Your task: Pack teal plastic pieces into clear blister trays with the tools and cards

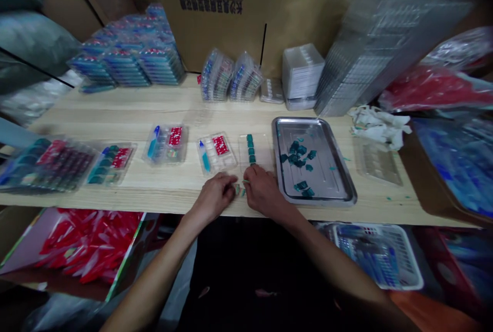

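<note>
My left hand [216,196] rests at the table's front edge, its fingers curled together; what they hold, if anything, is hidden. Just to its right, my right hand [265,192] has its fingers pinched, with a pale green sliver showing at the tips. Small greenish scraps [241,190] lie between the two hands. Beyond my right hand is a clear plastic tray [264,148] with a column of dark teal pieces [250,148]. Another clear tray [227,161] behind my left hand holds a blue-teal tool [204,156] and a red patterned packet [221,145].
To the right stands a metal tray [327,167] with loose teal chunks [296,154]. Filled clear packs [167,144] sit at left, with stacks of packs [127,59] behind. Tall clear tray stacks [362,54] and a crumpled white cloth [381,126] are at right. Red bags [92,242] fill a box below.
</note>
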Demonstrator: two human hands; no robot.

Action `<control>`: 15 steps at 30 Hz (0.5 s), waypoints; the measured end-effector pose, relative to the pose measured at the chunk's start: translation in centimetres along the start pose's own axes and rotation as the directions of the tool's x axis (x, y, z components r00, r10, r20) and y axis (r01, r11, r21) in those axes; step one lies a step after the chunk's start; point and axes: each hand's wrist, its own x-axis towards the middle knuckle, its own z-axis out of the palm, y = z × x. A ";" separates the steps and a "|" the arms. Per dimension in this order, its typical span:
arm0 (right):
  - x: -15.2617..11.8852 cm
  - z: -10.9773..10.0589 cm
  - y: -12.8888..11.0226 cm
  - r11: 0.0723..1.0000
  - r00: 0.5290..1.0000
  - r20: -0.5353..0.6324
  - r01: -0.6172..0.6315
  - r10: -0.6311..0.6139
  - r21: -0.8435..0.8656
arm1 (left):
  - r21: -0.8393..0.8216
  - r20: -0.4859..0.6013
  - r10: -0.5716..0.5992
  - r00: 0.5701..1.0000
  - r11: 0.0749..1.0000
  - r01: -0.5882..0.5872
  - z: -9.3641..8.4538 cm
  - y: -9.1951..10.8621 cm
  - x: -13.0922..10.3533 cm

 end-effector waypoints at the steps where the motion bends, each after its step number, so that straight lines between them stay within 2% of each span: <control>1: -0.1 -0.1 0.3 0.999 1.000 0.000 -0.007 0.007 0.047 | 0.026 0.014 0.018 1.000 0.999 -0.018 0.0 0.0 0.1; 4: -0.2 -0.3 1.2 0.990 1.000 -0.005 -0.019 0.020 0.141 | 0.031 0.024 0.031 0.999 0.999 -0.032 -0.1 0.1 0.1; 7: -0.2 -0.2 1.8 0.978 0.999 -0.011 -0.030 0.033 0.205 | -0.019 0.014 -0.040 0.999 0.999 0.041 -0.2 0.4 0.0; 11: 0.1 -0.6 2.2 0.947 0.997 0.004 -0.080 0.083 0.312 | -0.317 -0.033 -0.179 0.983 0.935 0.159 -0.1 0.6 0.0; 15: 0.6 -1.3 2.3 0.887 0.995 0.087 -0.080 0.046 0.456 | -0.604 -0.011 -0.308 0.951 0.760 0.239 0.0 1.0 0.1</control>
